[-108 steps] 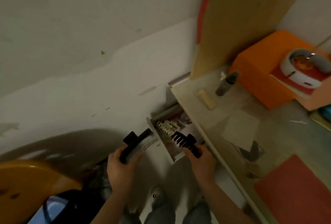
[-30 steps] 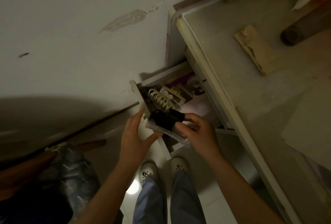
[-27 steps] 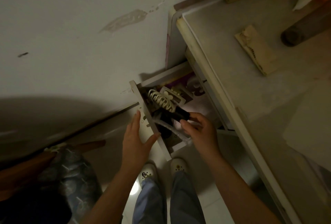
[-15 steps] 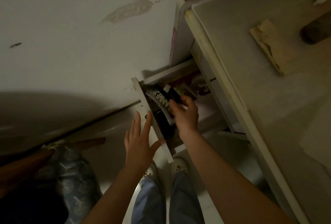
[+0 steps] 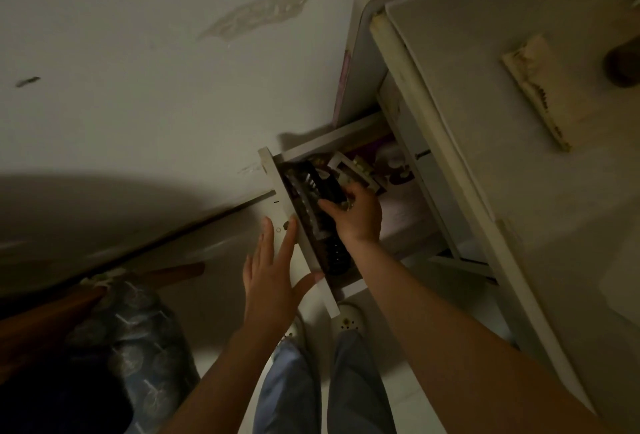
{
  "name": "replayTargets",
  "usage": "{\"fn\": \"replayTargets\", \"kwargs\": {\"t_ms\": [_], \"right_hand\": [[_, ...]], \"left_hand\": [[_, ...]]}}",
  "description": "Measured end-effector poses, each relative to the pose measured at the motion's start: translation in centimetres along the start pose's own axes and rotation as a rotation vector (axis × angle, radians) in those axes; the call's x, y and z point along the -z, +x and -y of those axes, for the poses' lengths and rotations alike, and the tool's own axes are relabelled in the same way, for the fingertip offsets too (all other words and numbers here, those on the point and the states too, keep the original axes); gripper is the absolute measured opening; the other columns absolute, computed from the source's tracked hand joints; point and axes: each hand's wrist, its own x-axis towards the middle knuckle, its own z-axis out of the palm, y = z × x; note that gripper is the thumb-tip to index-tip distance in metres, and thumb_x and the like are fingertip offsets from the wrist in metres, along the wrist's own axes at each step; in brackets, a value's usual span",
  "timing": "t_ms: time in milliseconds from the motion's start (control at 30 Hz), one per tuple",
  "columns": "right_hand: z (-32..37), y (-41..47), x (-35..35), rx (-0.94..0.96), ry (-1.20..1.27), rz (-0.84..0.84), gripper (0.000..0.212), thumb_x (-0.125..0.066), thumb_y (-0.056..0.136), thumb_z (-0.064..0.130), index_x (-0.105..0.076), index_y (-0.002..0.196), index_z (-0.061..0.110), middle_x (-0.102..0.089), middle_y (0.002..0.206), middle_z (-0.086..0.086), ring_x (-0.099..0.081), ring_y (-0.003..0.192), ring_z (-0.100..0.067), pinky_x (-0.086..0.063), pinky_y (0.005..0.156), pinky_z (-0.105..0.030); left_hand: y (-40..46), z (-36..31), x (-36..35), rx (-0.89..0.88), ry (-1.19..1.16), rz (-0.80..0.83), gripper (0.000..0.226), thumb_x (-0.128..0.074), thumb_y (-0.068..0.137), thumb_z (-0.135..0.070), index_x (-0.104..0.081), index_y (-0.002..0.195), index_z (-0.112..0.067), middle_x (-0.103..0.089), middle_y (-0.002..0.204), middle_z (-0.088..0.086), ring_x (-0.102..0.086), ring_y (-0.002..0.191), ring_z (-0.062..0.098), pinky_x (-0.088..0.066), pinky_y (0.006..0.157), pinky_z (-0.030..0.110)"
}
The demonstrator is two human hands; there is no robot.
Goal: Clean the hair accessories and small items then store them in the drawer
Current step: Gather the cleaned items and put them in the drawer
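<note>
Landmark: the open drawer (image 5: 277, 187), pulled out from under the desk (image 5: 485, 156) at frame centre.

Far left of the drawer, low in the frame: a patterned dark bundle (image 5: 138, 347) on the floor, with a brown wooden piece (image 5: 166, 272) just above it. Dim light; details there are hard to read.

Just left of the drawer front: left hand (image 5: 272, 281), fingers straight and spread, lying flat against the outer face of the drawer front, thumb hooked toward its lower edge. It holds nothing.

Inside the drawer, close behind the front panel: a black comb-like hair accessory (image 5: 320, 184), teeth visible, lying among clear packaging and other small items too dark to name. A white-framed item (image 5: 353, 170) sits further back in the drawer.

Right hand (image 5: 356, 215) reaches into the drawer from below, fingers curled over the near end of the black accessory, gripping it; thumb on its left side.

Below the drawer: two white shoes (image 5: 348, 319) and blue trouser legs.

Right of the drawer, on the desk top: a worn beige block (image 5: 540, 87), and a dark round object (image 5: 623, 62) at the frame edge.
</note>
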Motion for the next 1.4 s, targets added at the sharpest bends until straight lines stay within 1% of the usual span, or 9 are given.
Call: {"fn": "replayTargets", "kwargs": {"t_ms": [233, 367, 500, 600, 700, 800, 967, 1067, 1400], "right_hand": [[-0.9, -0.9, 0.4, 0.05, 0.001, 0.037, 0.031, -0.072, 0.081, 0.028, -0.063, 0.109, 0.019, -0.055, 0.125, 0.0, -0.048, 0.12, -0.022, -0.044, 0.098, -0.038], [-0.9, -2.8, 1.4, 0.047, 0.081, -0.013, 0.045, -0.072, 0.082, 0.025, -0.057, 0.124, 0.022, -0.051, 0.13, 0.002, -0.047, 0.122, -0.018, -0.047, 0.099, -0.041], [-2.4, -7.4, 1.7, 0.13, -0.006, -0.041, 0.06, -0.07, 0.083, 0.033, -0.047, 0.137, 0.025, -0.044, 0.14, 0.004, -0.035, 0.13, -0.01, -0.043, 0.104, -0.036], [-4.0, -10.8, 1.2, 0.156, -0.095, -0.021, 0.078, -0.065, 0.077, 0.057, -0.037, 0.144, 0.028, -0.039, 0.147, 0.002, -0.03, 0.136, -0.014, -0.039, 0.106, -0.037], [-5.2, -12.5, 0.4, 0.121, -0.19, 0.01, 0.102, -0.037, 0.063, 0.089, -0.03, 0.146, 0.031, -0.035, 0.152, 0.001, -0.032, 0.138, -0.019, -0.037, 0.108, -0.043], [-5.7, -12.6, -0.3, 0.119, -0.272, 0.03, 0.096, -0.051, 0.067, 0.075, -0.028, 0.147, 0.027, -0.035, 0.152, -0.002, -0.034, 0.138, -0.024, -0.035, 0.11, -0.046], [-6.0, -10.5, 0.5, 0.186, -0.414, 0.096, 0.093, -0.072, 0.078, 0.045, -0.016, 0.15, 0.028, -0.026, 0.156, 0.001, -0.025, 0.142, -0.021, -0.022, 0.113, -0.032], [-6.0, -9.9, 0.8, 0.251, -0.423, 0.111, 0.091, -0.075, 0.079, 0.032, -0.017, 0.149, 0.032, -0.028, 0.155, 0.001, -0.028, 0.141, -0.022, -0.029, 0.113, -0.033], [-6.2, -9.5, 1.3, 0.243, -0.39, 0.05, 0.095, -0.08, 0.072, 0.028, -0.025, 0.149, 0.025, -0.035, 0.151, -0.006, -0.036, 0.137, -0.025, -0.04, 0.107, -0.04]], "left_hand": [[0.0, 0.0, 0.3, -0.015, -0.024, 0.007, 0.089, -0.06, 0.076, -0.056, -0.002, 0.142, -0.04, 0.007, 0.155, 0.003, -0.01, 0.145, 0.026, -0.009, 0.111, 0.048], [0.4, 0.7, 0.3, -0.079, -0.059, 0.003, 0.084, -0.039, 0.078, -0.075, -0.004, 0.145, -0.042, 0.001, 0.152, -0.003, -0.017, 0.143, 0.026, -0.016, 0.108, 0.046], [0.7, 1.5, 0.6, -0.108, -0.109, -0.027, 0.076, -0.028, 0.085, -0.071, -0.006, 0.147, -0.034, -0.013, 0.153, -0.006, -0.017, 0.14, 0.015, -0.023, 0.111, 0.045], [0.8, 1.3, 0.9, -0.081, -0.137, -0.026, 0.067, -0.041, 0.092, -0.054, -0.012, 0.144, -0.024, -0.018, 0.147, -0.007, -0.019, 0.139, 0.018, -0.026, 0.113, 0.049], [0.7, 1.7, 0.8, -0.115, -0.118, -0.013, 0.063, -0.046, 0.092, -0.038, -0.014, 0.144, -0.02, -0.02, 0.146, -0.005, -0.022, 0.139, 0.024, -0.029, 0.111, 0.053], [0.6, 2.1, 0.5, -0.12, -0.12, -0.001, 0.061, -0.046, 0.093, -0.023, -0.012, 0.144, -0.02, -0.019, 0.147, -0.006, -0.021, 0.139, 0.023, -0.027, 0.111, 0.052], [0.5, 1.9, 0.2, -0.094, -0.153, -0.004, 0.064, -0.048, 0.093, -0.008, -0.009, 0.142, -0.02, -0.015, 0.149, -0.007, -0.019, 0.142, 0.024, -0.022, 0.112, 0.046], [0.6, 1.1, 0.1, -0.149, -0.125, -0.006, 0.069, -0.048, 0.092, -0.005, -0.007, 0.144, -0.025, -0.018, 0.152, 0.001, -0.02, 0.141, 0.026, -0.024, 0.11, 0.05], [1.1, -0.2, -0.1, -0.067, -0.189, 0.052, 0.075, -0.046, 0.095, -0.005, 0.004, 0.141, -0.038, -0.029, 0.153, 0.015, -0.027, 0.141, 0.031, -0.028, 0.111, 0.054]]}}
